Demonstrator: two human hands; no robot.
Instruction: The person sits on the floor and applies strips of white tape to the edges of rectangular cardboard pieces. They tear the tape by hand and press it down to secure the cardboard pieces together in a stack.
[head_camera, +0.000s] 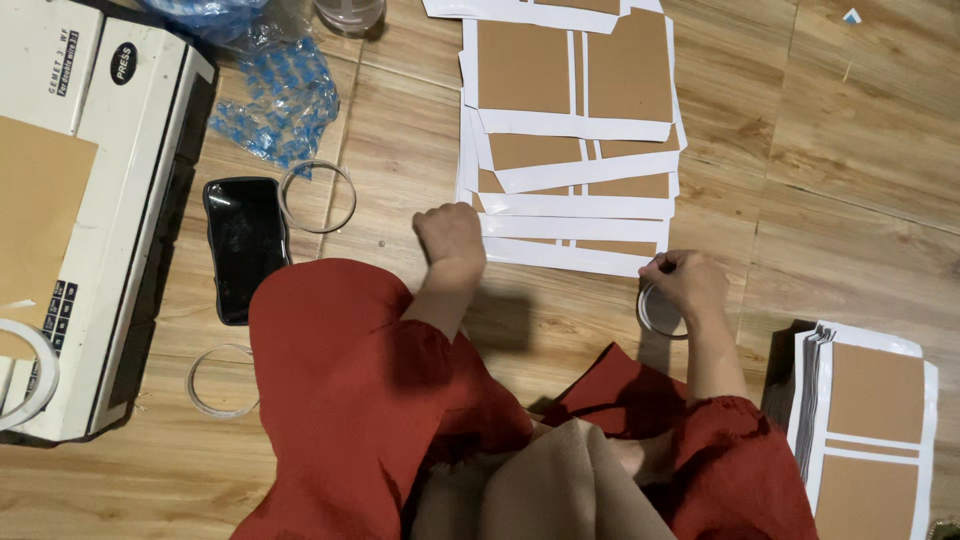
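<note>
Beige cloth (560, 480) over the person's lap lies closest, with red sleeves (350, 400) running up from it to both hands. Left hand (450, 240) is closed in a fist, knuckles down at the lower left corner of the fanned stack of white sheets with brown panels (575, 140); whether anything sits inside the fist cannot be told. Right hand (683, 283) is curled around a clear tape roll (660, 312), fingers gripping its upper rim, the roll standing on edge on the wooden floor (860, 130) just below the lowest sheet of the fan. That fan spreads from between the two hands up toward the top edge of the view, each sheet overlapping the next.

Further out on the person's right, a second neat pile of the same brown-panelled sheets (870, 420) rests by the right elbow. On the left, a black phone (245, 245) lies flat on the floor, with a thin empty ring (317, 196) just beside its upper right corner and another thin ring (222, 380) below it. Past the phone stands a white laminating machine (110, 220) with a brown sheet (35, 210) on top and a tape roll (25, 375) at its near end. Crumpled blue-printed clear plastic (280, 95) lies above the phone
</note>
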